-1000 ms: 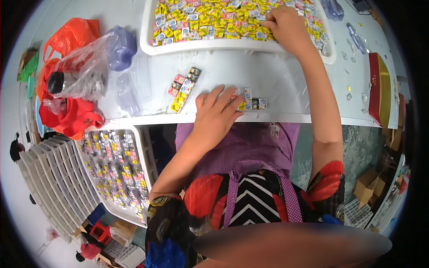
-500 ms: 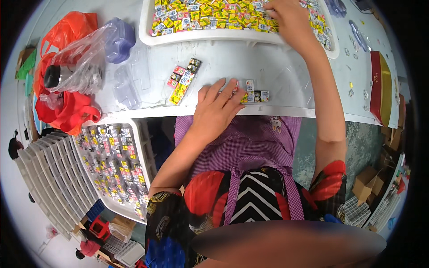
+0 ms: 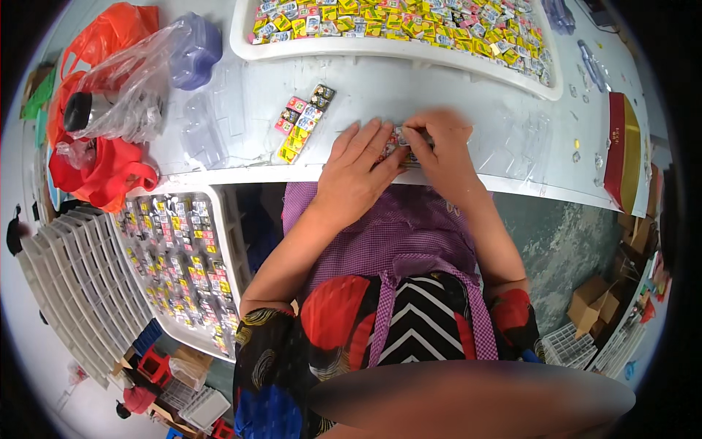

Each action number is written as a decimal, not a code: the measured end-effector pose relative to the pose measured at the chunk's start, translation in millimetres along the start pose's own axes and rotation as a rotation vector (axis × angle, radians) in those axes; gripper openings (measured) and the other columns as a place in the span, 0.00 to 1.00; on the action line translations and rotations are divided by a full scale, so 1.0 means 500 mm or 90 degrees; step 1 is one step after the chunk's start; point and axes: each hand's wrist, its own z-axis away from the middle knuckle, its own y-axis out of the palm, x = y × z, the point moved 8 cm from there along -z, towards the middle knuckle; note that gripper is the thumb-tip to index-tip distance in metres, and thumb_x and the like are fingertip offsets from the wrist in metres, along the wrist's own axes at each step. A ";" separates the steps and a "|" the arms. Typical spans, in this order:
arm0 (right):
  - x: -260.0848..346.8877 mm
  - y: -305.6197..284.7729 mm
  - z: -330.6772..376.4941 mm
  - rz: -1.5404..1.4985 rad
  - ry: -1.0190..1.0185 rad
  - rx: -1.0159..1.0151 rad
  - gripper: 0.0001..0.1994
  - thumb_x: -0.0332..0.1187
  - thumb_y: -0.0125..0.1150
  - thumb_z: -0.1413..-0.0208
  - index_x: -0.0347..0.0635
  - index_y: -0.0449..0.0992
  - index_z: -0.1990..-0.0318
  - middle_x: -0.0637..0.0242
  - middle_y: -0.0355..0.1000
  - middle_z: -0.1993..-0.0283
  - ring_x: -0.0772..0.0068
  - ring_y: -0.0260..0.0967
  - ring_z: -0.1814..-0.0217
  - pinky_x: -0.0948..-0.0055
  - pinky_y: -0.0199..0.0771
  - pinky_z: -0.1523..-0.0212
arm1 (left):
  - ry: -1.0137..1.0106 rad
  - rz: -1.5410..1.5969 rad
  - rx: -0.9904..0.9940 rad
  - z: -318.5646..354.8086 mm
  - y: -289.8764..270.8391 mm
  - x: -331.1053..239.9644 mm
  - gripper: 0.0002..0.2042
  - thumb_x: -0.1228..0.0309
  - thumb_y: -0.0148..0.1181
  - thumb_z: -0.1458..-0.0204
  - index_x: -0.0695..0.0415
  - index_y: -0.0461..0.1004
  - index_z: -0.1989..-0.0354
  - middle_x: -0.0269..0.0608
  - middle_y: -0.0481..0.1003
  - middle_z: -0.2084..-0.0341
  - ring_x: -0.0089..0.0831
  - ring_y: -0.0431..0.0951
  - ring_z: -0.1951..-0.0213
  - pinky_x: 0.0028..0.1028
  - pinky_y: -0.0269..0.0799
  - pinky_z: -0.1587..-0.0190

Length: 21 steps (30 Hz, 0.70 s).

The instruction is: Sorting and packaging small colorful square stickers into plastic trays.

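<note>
Head-worn fisheye, looking down, above table

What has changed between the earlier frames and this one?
The right hand moved from the white tray down and slightly leftward, to the small pieces by the left hand; whether it brought one is hidden. The left hand stayed over those pieces, and the separate group to its left lies as before.

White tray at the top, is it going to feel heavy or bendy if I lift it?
The tray looks fairly stiff, given its thick rim. It's probably heavy, being spread with many small packets. Those lie loose and jumbled, so they may slide if it tips.
</note>
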 end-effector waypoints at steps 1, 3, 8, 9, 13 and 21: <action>-0.003 0.007 0.002 0.000 -0.001 0.002 0.04 0.32 0.59 0.45 0.46 0.74 0.63 0.67 0.70 0.62 0.64 0.62 0.54 0.63 0.50 0.46 | -0.002 0.000 0.000 0.002 0.000 0.000 0.16 0.64 0.64 0.53 0.51 0.77 0.55 0.45 0.71 0.46 0.40 0.67 0.41 0.43 0.60 0.39; 0.000 -0.001 0.004 0.096 -0.028 -0.065 0.04 0.33 0.60 0.46 0.48 0.74 0.64 0.68 0.68 0.58 0.63 0.60 0.51 0.60 0.49 0.47 | 0.006 -0.007 0.001 0.003 0.001 0.000 0.16 0.63 0.64 0.53 0.51 0.77 0.56 0.45 0.71 0.46 0.39 0.67 0.41 0.43 0.59 0.39; 0.001 0.002 0.006 0.139 -0.026 -0.054 0.05 0.34 0.61 0.48 0.49 0.74 0.64 0.68 0.67 0.56 0.61 0.58 0.49 0.60 0.49 0.48 | 0.003 -0.012 -0.001 0.007 0.002 0.000 0.14 0.63 0.65 0.53 0.51 0.77 0.58 0.45 0.71 0.47 0.39 0.67 0.41 0.44 0.58 0.38; 0.000 0.002 0.007 0.141 -0.024 -0.061 0.06 0.35 0.62 0.48 0.49 0.74 0.64 0.68 0.66 0.56 0.61 0.57 0.49 0.59 0.48 0.48 | 0.002 -0.014 -0.002 0.008 0.002 0.000 0.13 0.63 0.66 0.54 0.51 0.77 0.60 0.45 0.72 0.47 0.39 0.67 0.41 0.44 0.58 0.38; 0.002 0.002 0.013 0.158 -0.027 -0.067 0.07 0.34 0.63 0.49 0.49 0.75 0.63 0.67 0.67 0.56 0.61 0.58 0.47 0.59 0.48 0.46 | -0.003 0.000 -0.008 0.009 0.001 0.001 0.12 0.63 0.66 0.54 0.51 0.76 0.61 0.44 0.71 0.47 0.39 0.67 0.41 0.44 0.58 0.38; 0.063 0.000 0.062 0.100 -0.180 0.048 0.25 0.31 0.59 0.47 0.38 0.66 0.40 0.54 0.60 0.34 0.49 0.55 0.32 0.53 0.52 0.32 | -0.079 0.212 -0.061 0.010 -0.017 0.034 0.14 0.71 0.62 0.52 0.57 0.74 0.56 0.48 0.72 0.47 0.45 0.69 0.44 0.43 0.60 0.42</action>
